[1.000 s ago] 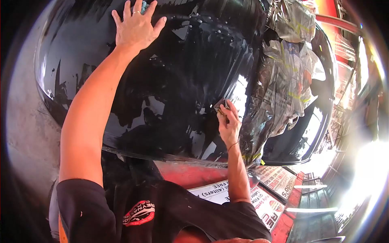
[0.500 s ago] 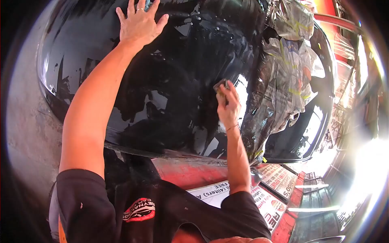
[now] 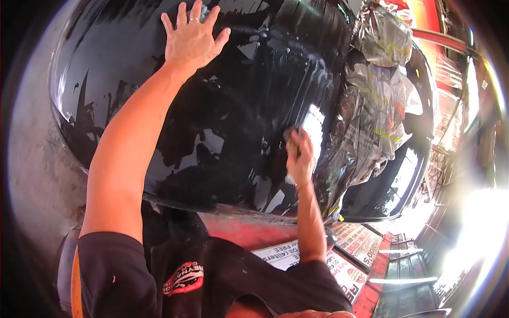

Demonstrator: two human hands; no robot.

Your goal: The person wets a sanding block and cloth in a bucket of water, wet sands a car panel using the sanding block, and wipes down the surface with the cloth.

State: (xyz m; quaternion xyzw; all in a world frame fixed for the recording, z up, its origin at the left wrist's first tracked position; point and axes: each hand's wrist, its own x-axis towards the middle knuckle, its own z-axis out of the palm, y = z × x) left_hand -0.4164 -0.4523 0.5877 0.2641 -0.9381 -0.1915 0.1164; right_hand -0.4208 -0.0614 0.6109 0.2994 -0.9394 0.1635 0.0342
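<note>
A glossy black car hood (image 3: 228, 153) fills the middle of the head view, wet, with milky streaks and droplets on its upper part. My left hand (image 3: 193, 45) lies flat on the hood with its fingers spread. A small bluish thing (image 3: 204, 11) shows between its fingertips, mostly hidden, and I cannot tell what it is. Lower and to the right, my right hand (image 3: 300, 156) is closed on a small dark sanding pad (image 3: 290, 132), pressed against the hood. The fingers cover most of the pad, and motion blurs them slightly.
Crumpled newspaper and clear plastic masking (image 3: 371, 116) cover the car to the right of the hood. Beyond it is a dark window (image 3: 379, 196). Printed signboards (image 3: 344, 265) and a red surface (image 3: 249, 229) lie below the car. Grey concrete floor (image 3: 37, 175) runs along the left.
My right hand has slid down the hood toward me with the pad. My left hand sits slightly lower and further right in view, still flat; the whole view has shifted a little.
</note>
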